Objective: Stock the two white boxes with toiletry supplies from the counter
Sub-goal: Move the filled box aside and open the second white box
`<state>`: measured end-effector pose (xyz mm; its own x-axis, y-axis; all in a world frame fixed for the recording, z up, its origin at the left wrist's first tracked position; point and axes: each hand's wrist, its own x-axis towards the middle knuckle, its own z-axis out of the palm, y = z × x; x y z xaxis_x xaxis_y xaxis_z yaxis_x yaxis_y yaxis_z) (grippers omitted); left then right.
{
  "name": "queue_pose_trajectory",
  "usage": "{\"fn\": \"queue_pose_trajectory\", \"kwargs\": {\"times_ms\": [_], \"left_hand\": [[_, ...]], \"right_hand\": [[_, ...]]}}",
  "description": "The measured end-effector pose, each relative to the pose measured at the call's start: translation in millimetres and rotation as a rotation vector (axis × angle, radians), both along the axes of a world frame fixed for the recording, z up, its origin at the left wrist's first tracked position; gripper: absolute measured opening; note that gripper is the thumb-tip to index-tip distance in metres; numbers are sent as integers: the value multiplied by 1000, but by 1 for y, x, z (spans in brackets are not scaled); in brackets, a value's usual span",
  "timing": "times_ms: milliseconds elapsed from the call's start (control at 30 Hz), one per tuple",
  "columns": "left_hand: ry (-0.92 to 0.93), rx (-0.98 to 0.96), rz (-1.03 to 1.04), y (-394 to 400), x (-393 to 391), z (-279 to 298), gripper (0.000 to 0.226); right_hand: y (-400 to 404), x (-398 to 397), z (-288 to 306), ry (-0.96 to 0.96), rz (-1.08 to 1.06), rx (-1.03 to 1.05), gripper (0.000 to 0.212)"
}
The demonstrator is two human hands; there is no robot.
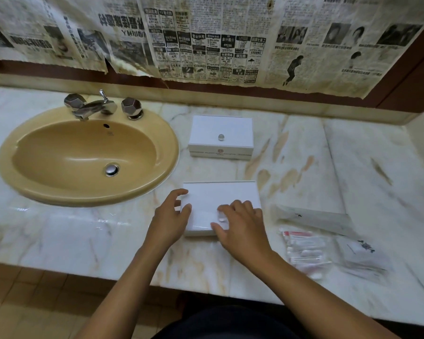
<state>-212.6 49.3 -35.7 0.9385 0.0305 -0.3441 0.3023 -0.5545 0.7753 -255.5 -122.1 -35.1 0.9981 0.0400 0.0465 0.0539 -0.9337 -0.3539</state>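
Observation:
Two white lidded boxes stand on the marble counter. The far box [220,133] is closed, with a small clear knob on its lid. The near box [218,194] lies right in front of me, its lid on. My left hand [169,216] holds the near box's left edge, thumb on the lid and fingers curled at the side. My right hand [240,223] rests on the lid with its fingers curled around the lid's small knob. Clear packets of cotton buds [304,250] and other wrapped toiletry sachets [362,255] lie to the right.
A beige oval sink [47,172] with chrome taps [93,106] fills the counter's left side. A long clear wrapped packet [311,216] lies right of the near box. Newspaper sheets [206,37] cover the wall behind. The counter's front edge [132,277] runs below my wrists.

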Motion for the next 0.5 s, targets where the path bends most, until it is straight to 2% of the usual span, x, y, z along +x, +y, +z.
{"fn": "queue_pose_trajectory", "kwargs": {"times_ms": [167,333,500], "left_hand": [[0,-16,-23,2,1,-5,34],[54,-46,-120,14,9,-6,56],[45,-124,-257,26,21,3,40]], "right_hand": [[0,2,-2,51,36,25,15],[-6,9,13,53,82,40,21],[-11,33,41,42,53,67,23]]}}
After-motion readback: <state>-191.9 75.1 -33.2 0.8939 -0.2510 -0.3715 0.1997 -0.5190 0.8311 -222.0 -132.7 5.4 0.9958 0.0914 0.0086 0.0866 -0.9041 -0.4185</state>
